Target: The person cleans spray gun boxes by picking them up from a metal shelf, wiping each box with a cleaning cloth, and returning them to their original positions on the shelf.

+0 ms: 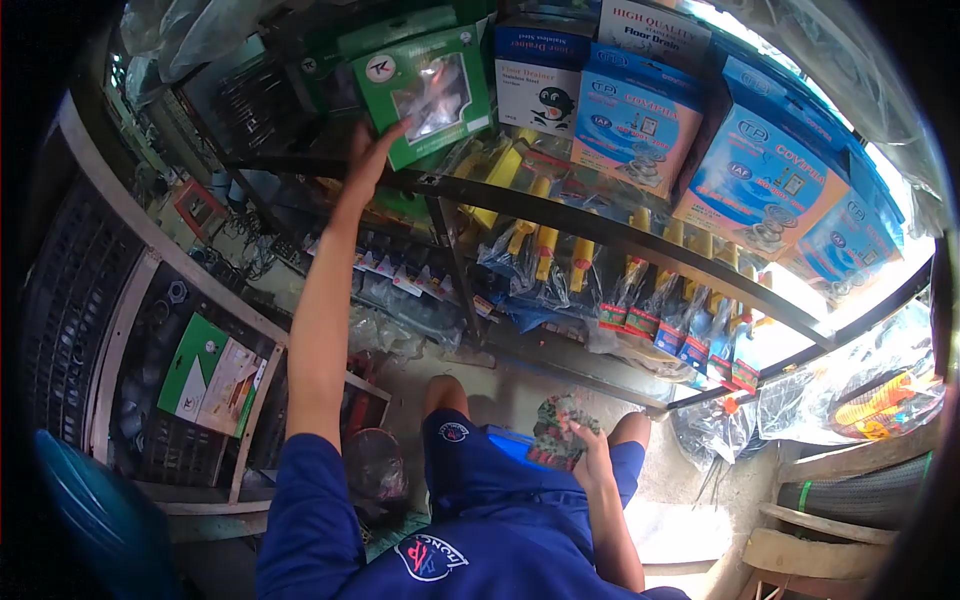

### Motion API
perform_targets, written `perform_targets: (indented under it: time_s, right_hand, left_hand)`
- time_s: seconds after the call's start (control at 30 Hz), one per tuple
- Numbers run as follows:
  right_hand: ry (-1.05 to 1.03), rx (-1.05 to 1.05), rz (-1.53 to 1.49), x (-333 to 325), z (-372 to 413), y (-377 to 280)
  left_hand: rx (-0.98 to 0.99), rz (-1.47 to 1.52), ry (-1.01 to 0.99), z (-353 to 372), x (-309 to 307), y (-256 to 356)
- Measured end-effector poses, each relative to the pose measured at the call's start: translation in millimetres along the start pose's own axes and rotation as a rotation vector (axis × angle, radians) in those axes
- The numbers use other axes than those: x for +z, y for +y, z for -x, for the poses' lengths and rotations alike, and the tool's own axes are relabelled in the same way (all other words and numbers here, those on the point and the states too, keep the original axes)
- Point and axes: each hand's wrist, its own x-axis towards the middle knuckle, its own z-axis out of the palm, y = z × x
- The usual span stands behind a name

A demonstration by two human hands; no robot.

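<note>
My left hand (368,160) reaches up to the shelf, slightly blurred. It grips the lower left corner of a green box (425,95) with a clear window, the thumb in front and the other fingers hidden. The box leans tilted at the shelf edge, and something shiny shows through its window. Low over my lap, my right hand (594,455) is closed on a camouflage-patterned piece (562,430), perhaps cloth. A flat blue thing (510,443) lies behind that piece, partly covered.
Floor drain boxes (545,85) and blue cover boxes (765,180) stand along the metal shelf (560,220). Yellow-handled tools in plastic (545,245) fill the level below. Another green box (212,375) rests on the rack at left. A red stool (198,208) is farther back.
</note>
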Motion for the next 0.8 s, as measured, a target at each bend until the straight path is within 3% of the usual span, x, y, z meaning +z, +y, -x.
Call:
perform_targets:
  time_s: [0.27,0.37,0.4,0.5,0.53,0.6,0.67,0.8]
  right_hand:
    - [0.003,-0.084,-0.076,25,27,-22]
    - [-0.24,0.009,-0.24,18,30,-44]
    - [-0.088,-0.211,-0.148,73,51,-65]
    - [-0.024,-0.417,-0.091,54,38,-69]
    - [-0.017,-0.425,-0.044,76,48,-85]
    - [0.062,-0.449,0.535,107,74,-115]
    - [0.092,-0.844,1.104,122,74,-123]
    - [0.108,-1.073,1.11,137,68,-127]
  left_hand:
    - [-0.053,0.372,0.208,112,-5,35]
    - [-0.135,0.477,0.264,170,2,62]
    - [-0.159,0.483,0.285,188,5,71]
    - [-0.236,0.492,0.338,239,15,80]
    - [-0.267,0.494,0.354,256,18,81]
    - [-0.367,0.489,0.356,296,19,69]
    - [-0.424,0.522,0.399,325,25,67]
    - [-0.532,0.566,0.443,370,42,71]
